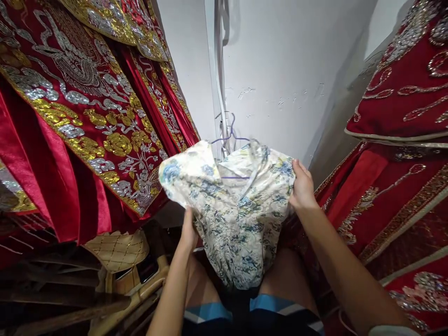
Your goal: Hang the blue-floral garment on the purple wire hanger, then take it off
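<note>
A cream floral blouse [234,233] with blue and yellow flowers hangs in front of me on a purple hanger [232,133]. Its neckline faces up, and the hanger's lower bar shows through the opening. My right hand [303,184] is closed on the blouse's sleeve at the right, thumb on top. Lower down at the left, my left hand [189,231] grips the blouse's side under the other sleeve; most of its fingers are hidden behind the cloth.
Red garments [80,107] with gold and silver embroidery hang at the left, and beaded red garments [395,186] at the right. A white wall [280,60] stands behind. At lower left is a wooden chair [150,284] near a quilted cream pad [117,249].
</note>
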Action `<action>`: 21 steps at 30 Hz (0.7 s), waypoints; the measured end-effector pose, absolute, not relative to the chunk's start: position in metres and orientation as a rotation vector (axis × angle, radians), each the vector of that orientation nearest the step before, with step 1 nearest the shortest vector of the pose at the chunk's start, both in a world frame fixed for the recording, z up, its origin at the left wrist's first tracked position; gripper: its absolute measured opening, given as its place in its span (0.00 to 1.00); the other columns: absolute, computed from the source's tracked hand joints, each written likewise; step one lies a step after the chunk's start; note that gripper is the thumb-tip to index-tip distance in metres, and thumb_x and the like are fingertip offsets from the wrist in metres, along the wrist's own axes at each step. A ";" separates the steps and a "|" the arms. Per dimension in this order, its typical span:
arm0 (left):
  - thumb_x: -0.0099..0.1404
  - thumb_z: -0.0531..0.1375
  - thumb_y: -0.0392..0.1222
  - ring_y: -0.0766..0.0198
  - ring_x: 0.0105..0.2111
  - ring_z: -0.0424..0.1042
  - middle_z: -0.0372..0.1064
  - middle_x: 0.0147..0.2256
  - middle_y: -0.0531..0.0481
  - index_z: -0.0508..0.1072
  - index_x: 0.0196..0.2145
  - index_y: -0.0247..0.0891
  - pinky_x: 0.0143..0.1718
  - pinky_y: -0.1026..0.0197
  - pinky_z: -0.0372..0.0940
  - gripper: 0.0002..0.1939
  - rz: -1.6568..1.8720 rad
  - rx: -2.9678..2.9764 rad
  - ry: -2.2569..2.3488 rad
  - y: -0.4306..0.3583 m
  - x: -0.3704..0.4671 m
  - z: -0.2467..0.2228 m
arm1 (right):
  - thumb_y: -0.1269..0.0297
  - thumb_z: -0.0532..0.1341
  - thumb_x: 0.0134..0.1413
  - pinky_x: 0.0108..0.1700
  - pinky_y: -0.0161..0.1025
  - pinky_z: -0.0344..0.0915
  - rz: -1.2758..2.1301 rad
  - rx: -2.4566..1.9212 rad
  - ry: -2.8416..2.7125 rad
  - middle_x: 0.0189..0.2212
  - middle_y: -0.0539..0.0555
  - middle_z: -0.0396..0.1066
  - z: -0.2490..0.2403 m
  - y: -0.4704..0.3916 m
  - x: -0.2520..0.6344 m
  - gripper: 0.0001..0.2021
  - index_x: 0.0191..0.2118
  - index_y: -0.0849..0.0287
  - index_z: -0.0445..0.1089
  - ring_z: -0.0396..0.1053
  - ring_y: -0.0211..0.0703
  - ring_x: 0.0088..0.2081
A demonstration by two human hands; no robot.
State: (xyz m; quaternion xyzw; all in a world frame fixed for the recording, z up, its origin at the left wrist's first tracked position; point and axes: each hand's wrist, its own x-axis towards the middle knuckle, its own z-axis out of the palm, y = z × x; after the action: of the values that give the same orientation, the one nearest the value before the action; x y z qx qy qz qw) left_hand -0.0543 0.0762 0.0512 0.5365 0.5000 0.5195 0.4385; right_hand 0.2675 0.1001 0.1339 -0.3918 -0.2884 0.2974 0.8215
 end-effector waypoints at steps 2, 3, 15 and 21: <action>0.61 0.59 0.66 0.46 0.62 0.67 0.71 0.58 0.41 0.66 0.60 0.43 0.60 0.47 0.66 0.36 1.402 1.218 1.276 0.068 -0.049 0.032 | 0.47 0.69 0.46 0.60 0.50 0.67 0.634 -0.863 -0.607 0.51 0.57 0.73 0.129 0.097 0.257 0.21 0.43 0.54 0.70 0.66 0.53 0.61; 0.58 0.65 0.62 0.46 0.61 0.67 0.71 0.57 0.41 0.68 0.58 0.42 0.61 0.47 0.65 0.35 1.418 1.172 1.262 0.062 -0.046 0.024 | 0.47 0.68 0.46 0.60 0.50 0.67 0.622 -0.871 -0.595 0.51 0.57 0.73 0.125 0.093 0.254 0.21 0.42 0.55 0.69 0.66 0.53 0.61; 0.49 0.75 0.53 0.41 0.56 0.71 0.76 0.51 0.37 0.75 0.46 0.33 0.59 0.46 0.63 0.31 1.340 0.827 1.093 0.001 0.001 0.024 | 0.39 0.66 0.47 0.29 0.41 0.67 0.980 -1.104 -0.674 0.26 0.53 0.73 -0.014 0.006 0.175 0.24 0.34 0.58 0.72 0.71 0.45 0.26; 0.50 0.75 0.51 0.42 0.57 0.70 0.75 0.53 0.37 0.74 0.49 0.34 0.59 0.46 0.63 0.32 1.288 0.841 0.992 -0.006 0.001 0.032 | 0.41 0.62 0.57 0.28 0.39 0.62 1.049 -1.068 -1.076 0.19 0.49 0.66 0.021 0.003 0.146 0.23 0.23 0.55 0.67 0.64 0.42 0.24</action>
State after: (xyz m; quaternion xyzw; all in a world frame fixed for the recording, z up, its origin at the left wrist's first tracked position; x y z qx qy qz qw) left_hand 0.0008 -0.0057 0.0323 0.3643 0.4296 0.5577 0.6097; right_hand 0.1456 0.0034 0.0210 -0.4615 -0.4649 0.4533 0.6045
